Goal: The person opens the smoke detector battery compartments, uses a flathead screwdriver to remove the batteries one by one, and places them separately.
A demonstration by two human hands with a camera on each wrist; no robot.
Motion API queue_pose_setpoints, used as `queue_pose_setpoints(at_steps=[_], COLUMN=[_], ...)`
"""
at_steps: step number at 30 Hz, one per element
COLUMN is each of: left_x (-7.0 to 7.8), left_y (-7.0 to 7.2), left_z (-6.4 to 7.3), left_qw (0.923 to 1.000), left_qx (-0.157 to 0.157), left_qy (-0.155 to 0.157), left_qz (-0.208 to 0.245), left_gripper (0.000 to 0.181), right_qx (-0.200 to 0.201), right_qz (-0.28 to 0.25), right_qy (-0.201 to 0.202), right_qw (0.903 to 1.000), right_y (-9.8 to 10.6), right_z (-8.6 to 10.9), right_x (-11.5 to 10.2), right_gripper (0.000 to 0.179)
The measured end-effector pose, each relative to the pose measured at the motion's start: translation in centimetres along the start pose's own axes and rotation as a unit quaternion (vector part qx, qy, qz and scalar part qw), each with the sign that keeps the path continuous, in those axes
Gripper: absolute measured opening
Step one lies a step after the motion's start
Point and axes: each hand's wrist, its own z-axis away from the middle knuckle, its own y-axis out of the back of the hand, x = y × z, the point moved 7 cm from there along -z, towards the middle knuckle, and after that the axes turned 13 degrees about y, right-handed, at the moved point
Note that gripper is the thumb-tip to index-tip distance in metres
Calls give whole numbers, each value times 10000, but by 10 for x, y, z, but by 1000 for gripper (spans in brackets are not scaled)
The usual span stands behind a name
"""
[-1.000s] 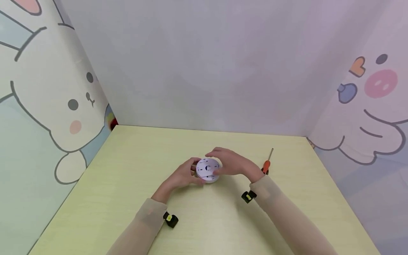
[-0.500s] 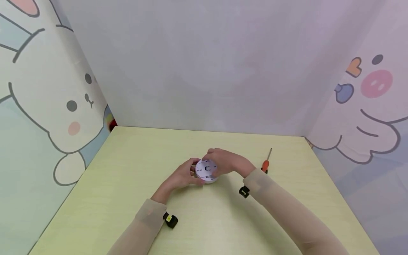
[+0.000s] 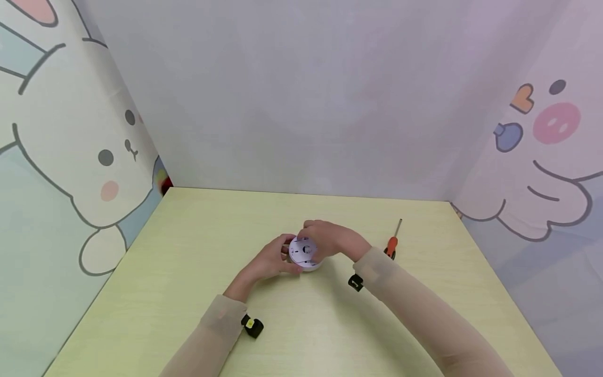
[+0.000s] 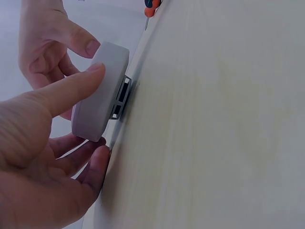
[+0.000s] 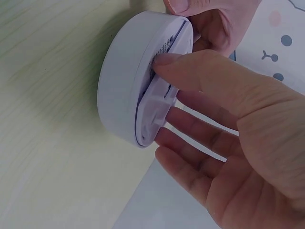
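A round white smoke detector [image 3: 299, 256] is held just above the table, its flat back plate [image 5: 158, 107] turned up and its slotted vent [image 4: 122, 98] facing down. My left hand [image 3: 272, 259] grips its left side, with the thumb along the rim and the fingers at the far side. From the right, my right hand [image 3: 331, 240] has its thumb on the back plate, beside a printed label, and its fingers at the plate's far edge. The right hand covers part of the plate.
A screwdriver [image 3: 392, 244] with an orange and black handle lies on the pale wooden table [image 3: 226, 214], right of my right hand. Cloth walls [image 3: 301, 120] with cartoon animals close off the back and both sides.
My right hand has come in leftward onto the smoke detector, its thumb and fingers drawing closer on the plate. My left hand keeps its grip in about the same place.
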Motion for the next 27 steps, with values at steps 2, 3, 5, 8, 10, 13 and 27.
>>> queue_pose_setpoints(at_steps=[2, 3, 5, 8, 10, 13, 27], left_x=[0, 0, 1, 1, 1, 1, 2], left_y=[0, 0, 0, 0, 0, 0, 0], left_z=[0, 0, 0, 0, 0, 0, 0], left_qw=[10000, 10000, 10000, 10000, 10000, 9999, 9998], left_qx=[8, 9, 9, 26, 40, 65, 85], left_qy=[-15, -30, -50, -55, -53, -46, -52], left_qz=[3, -3, -19, -48, -69, -92, -153], left_gripper=[91, 91, 90, 90, 90, 89, 88], right_qx=[-17, -16, -15, -6, -4, 6, 172], right_qz=[3, 14, 30, 28, 9, -40, -38], right_qy=[-36, -40, -38, -19, -6, -26, -62], right_qw=[10000, 10000, 10000, 10000, 10000, 10000, 9998], right_y=[1, 1, 2, 2, 2, 1, 7], right_z=[-1, -1, -1, -1, -1, -1, 4], right_x=[0, 1, 1, 0, 0, 1, 3], right_gripper=[54, 53, 53, 53, 52, 52, 53])
